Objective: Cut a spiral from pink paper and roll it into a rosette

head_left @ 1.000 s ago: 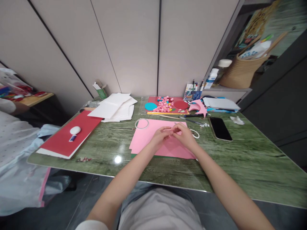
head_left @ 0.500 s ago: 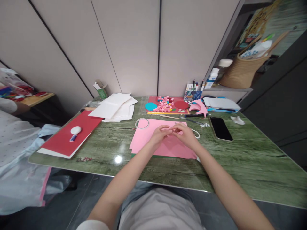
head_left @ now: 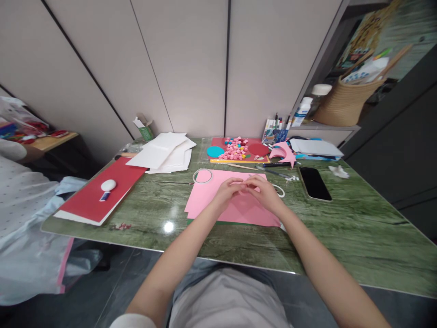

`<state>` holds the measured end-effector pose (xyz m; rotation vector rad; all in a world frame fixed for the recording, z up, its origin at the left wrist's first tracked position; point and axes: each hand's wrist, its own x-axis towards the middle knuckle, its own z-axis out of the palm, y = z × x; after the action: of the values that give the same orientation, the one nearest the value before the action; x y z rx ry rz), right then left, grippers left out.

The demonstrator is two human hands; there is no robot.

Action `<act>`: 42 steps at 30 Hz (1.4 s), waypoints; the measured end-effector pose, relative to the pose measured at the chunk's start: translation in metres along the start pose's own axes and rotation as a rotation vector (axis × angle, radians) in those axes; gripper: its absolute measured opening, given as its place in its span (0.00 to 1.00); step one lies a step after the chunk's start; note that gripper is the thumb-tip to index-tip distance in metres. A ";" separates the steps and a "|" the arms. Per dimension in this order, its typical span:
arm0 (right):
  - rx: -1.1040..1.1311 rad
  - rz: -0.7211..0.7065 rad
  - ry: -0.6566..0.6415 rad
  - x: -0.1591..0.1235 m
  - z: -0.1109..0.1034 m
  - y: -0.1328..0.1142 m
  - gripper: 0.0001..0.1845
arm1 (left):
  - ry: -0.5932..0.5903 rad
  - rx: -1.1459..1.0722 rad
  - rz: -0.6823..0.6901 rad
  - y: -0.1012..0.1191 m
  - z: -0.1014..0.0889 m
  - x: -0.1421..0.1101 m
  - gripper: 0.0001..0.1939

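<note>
Over the pink paper sheets my left hand and my right hand meet, fingertips pinched together. A small pinkish bit seems to sit between them, too small and covered to make out. A thin ring of tape lies on the upper left corner of the paper. Beside my right hand, a white ring shows partly. Beyond the hands, a heap of small pink folded pieces lies on a red sheet, with a blue disc at its left and a red disc at its right.
At the left, a white round object lies on a red board. White papers are stacked behind. A phone, crumpled tissue, pens and a pink cutout lie to the right. Another person's sleeve shows far left.
Both hands stay in the same place over the pink paper, with only slight finger movement. The view shifts by a hair.
</note>
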<state>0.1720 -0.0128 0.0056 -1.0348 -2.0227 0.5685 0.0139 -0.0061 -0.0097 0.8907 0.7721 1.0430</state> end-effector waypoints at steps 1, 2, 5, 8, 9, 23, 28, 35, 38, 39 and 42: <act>-0.002 0.006 0.015 0.000 0.000 0.000 0.09 | 0.001 -0.015 -0.010 0.000 0.000 0.000 0.16; -0.003 0.012 0.028 0.000 0.000 0.000 0.08 | -0.003 -0.029 -0.020 0.001 0.001 -0.001 0.15; 0.006 0.020 0.040 0.000 0.001 0.000 0.07 | -0.013 -0.051 -0.036 0.002 0.003 -0.002 0.13; 0.022 0.022 0.031 0.000 0.000 -0.001 0.05 | -0.021 -0.029 -0.027 0.001 0.006 -0.003 0.13; 0.022 0.025 0.030 0.000 0.001 -0.001 0.04 | -0.027 -0.019 -0.018 0.001 0.006 -0.004 0.13; 0.013 0.016 -0.024 0.000 -0.005 -0.002 0.05 | 0.002 0.045 0.014 -0.006 -0.001 0.003 0.20; 0.047 -0.008 -0.079 0.000 -0.009 -0.002 0.07 | -0.021 0.063 -0.001 -0.003 -0.004 0.004 0.21; 0.034 -0.006 -0.093 0.001 -0.006 0.000 0.08 | -0.032 0.014 -0.028 0.002 0.001 -0.001 0.18; 0.020 0.000 -0.083 0.001 -0.006 0.000 0.08 | -0.004 0.019 -0.046 0.003 0.001 -0.002 0.17; 0.020 0.003 -0.083 0.001 -0.006 0.000 0.08 | 0.011 0.022 -0.047 0.003 0.001 -0.002 0.16; 0.021 0.008 -0.082 0.000 -0.006 0.001 0.09 | 0.048 0.025 -0.050 0.001 0.000 -0.001 0.17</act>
<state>0.1770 -0.0117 0.0088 -1.0225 -2.0805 0.6446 0.0133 -0.0068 -0.0086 0.8666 0.8454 1.0159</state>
